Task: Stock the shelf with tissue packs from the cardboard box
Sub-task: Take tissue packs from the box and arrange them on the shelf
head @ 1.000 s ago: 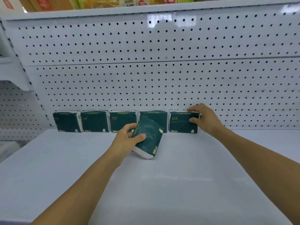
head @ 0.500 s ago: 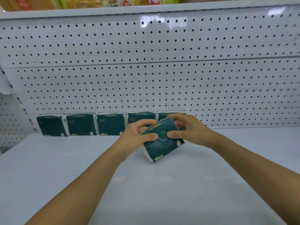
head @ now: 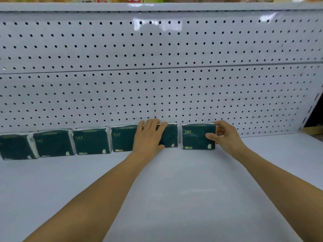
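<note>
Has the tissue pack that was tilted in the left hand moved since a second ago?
Yes. The tissue pack now stands upright against the pegboard, at the right end of the row, gripped by the right hand.

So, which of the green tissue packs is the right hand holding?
The rightmost pack in the row: the right hand grips its right end, and a small gap separates it from the others, which stand close together.

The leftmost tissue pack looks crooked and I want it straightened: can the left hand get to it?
Probably yes: the left hand only rests on the fifth pack, and the bare shelf leads to the leftmost pack.
</note>
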`<action>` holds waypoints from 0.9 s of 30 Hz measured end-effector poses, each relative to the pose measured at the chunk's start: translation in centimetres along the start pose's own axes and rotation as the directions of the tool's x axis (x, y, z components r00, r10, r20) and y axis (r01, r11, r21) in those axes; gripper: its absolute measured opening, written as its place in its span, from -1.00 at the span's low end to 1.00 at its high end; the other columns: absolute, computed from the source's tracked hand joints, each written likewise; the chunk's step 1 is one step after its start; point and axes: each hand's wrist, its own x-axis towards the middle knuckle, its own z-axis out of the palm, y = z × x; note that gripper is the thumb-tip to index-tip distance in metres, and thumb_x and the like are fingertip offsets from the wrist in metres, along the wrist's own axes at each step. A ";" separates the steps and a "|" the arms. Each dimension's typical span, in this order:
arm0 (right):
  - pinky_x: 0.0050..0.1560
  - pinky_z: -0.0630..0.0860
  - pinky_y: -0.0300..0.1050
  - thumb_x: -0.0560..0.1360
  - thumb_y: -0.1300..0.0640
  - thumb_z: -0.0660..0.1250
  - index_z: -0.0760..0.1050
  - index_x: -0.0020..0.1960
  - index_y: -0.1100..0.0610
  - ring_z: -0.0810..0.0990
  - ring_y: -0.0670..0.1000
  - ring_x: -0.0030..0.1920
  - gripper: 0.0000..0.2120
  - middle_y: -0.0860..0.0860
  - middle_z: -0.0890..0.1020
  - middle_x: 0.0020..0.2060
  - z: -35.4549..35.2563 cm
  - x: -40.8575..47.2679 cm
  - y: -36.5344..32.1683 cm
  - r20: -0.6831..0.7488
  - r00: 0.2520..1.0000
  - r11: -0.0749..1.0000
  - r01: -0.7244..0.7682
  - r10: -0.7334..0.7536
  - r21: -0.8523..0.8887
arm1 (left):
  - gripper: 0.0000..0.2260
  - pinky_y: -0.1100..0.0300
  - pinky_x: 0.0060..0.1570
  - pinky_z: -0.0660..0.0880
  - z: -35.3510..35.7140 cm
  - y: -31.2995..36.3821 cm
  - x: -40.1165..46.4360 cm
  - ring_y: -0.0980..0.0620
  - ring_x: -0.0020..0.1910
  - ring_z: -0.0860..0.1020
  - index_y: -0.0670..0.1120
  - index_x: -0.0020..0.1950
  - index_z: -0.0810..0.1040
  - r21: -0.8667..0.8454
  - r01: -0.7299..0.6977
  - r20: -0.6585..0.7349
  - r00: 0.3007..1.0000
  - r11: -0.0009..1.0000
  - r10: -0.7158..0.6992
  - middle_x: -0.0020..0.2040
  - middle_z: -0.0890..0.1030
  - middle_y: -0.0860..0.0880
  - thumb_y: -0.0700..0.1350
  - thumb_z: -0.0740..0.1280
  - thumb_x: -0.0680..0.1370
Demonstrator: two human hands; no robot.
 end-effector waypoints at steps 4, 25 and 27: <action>-0.04 0.62 -0.03 0.48 0.25 0.44 0.50 0.17 0.07 0.59 0.08 0.02 -0.70 0.09 0.62 0.02 0.7 1.5 0.0 -0.005 1.000 1.000 0.008 -0.008 -0.015 | -0.32 -0.07 0.31 0.31 1.2 0.1 0.3 -0.09 0.23 0.46 -0.01 0.38 0.43 0.048 0.010 -0.069 0.998 0.999 -0.006 0.22 0.49 -0.06 0.05 0.56 0.31; 0.24 0.39 0.06 0.58 0.01 0.29 0.27 0.48 0.12 0.34 0.10 0.38 -0.48 0.07 0.38 0.41 2.8 -3.1 -3.4 -0.128 0.944 0.774 0.167 -0.305 -0.611 | -0.31 -0.14 0.53 -0.13 -2.3 0.0 -1.9 -0.07 0.56 0.05 0.02 0.59 0.04 0.004 0.032 0.017 0.999 0.999 -0.032 0.56 0.14 -0.05 0.25 0.20 0.57; 0.29 0.38 0.10 0.58 -0.01 0.28 0.33 0.46 0.13 0.39 0.15 0.37 -0.51 0.10 0.41 0.41 3.3 -5.5 -4.7 0.000 0.905 0.634 0.297 -0.424 -0.714 | -0.35 -0.17 0.52 -0.01 -3.3 -0.4 -3.4 -0.11 0.54 0.15 -0.01 0.57 0.18 -0.038 0.036 -0.046 0.998 0.999 -0.038 0.53 0.25 -0.08 0.26 0.21 0.56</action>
